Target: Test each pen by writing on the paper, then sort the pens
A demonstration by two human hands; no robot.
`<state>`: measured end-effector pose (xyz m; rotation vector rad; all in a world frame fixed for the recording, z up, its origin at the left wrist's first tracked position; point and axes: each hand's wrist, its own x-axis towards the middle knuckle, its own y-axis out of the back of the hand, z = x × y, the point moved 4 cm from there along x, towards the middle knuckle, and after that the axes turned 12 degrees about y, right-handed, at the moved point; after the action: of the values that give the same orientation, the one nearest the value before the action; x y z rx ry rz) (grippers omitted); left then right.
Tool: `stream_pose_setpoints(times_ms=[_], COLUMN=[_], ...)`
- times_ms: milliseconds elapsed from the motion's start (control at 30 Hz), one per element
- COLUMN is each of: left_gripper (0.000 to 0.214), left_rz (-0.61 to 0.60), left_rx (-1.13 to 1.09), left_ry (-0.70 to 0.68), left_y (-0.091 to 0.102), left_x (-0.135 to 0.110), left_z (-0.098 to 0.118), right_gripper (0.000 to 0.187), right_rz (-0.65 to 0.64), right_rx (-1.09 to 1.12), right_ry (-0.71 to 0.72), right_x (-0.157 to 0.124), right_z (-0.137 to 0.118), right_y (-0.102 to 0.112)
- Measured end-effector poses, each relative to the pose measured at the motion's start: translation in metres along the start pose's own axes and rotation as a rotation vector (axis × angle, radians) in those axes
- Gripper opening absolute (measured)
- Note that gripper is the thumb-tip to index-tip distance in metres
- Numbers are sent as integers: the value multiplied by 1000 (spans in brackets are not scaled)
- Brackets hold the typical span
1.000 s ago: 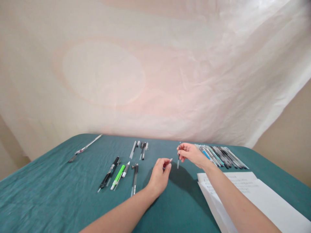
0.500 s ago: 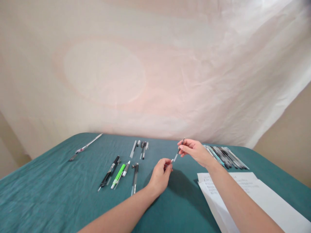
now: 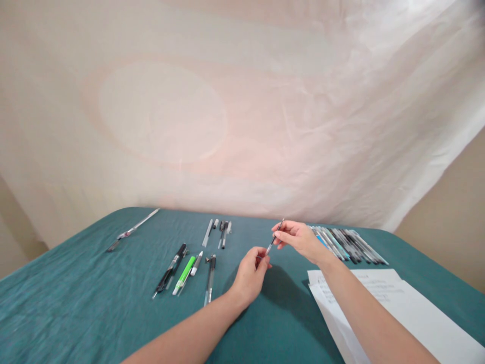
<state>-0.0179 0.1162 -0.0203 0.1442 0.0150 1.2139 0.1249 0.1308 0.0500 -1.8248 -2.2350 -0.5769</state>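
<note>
My right hand [image 3: 297, 239] pinches a thin pen refill [image 3: 278, 231], dark at its upper part and clear toward its lower end. The refill is tilted, with its low end at the fingertips of my left hand [image 3: 253, 270]. Those fingers are closed on a small clear pen part, mostly hidden by the fingers. Whether the refill's end has entered that part I cannot tell. Left of my left hand lies a clear pen with a dark top [image 3: 211, 275]. Both hands are just above the green tablecloth [image 3: 291, 328].
A row of several pens [image 3: 350, 245] lies at the right, beyond written paper sheets [image 3: 413, 308]. At the left are a green pen [image 3: 184, 275], a black pen [image 3: 170, 270] and a long clear strip [image 3: 138, 226]. More pen parts [image 3: 224, 234] lie at the back. A pale cloth [image 3: 242, 111] hangs behind.
My right hand has moved a little left and down, bringing the refill's lower end to my left fingertips. My left hand has stayed nearly still. More of the pen row shows now.
</note>
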Motion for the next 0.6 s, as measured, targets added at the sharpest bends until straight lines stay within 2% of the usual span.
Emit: stream_pose_setpoints(times_ms=[233,400,467,600], left_gripper=[16,20,21,20], left_rz=[-51,-39,-36,14], left_rx=[-148,-206,-221,-213], left_ry=[18,37,21,-16], left_y=[-2,-2,-2,1], left_x=[-2,-4,-5,-8], left_z=[7,8,9,13], right_gripper=[31,38,37,26], right_rz=[-104,26,35,-105], right_rx=[-54,-58,-144,-421], right_ry=[-48,-104,-106,-50], right_x=[-2,0,5,29], right_z=[7,21,33,63], right_y=[-9,5,4,-20])
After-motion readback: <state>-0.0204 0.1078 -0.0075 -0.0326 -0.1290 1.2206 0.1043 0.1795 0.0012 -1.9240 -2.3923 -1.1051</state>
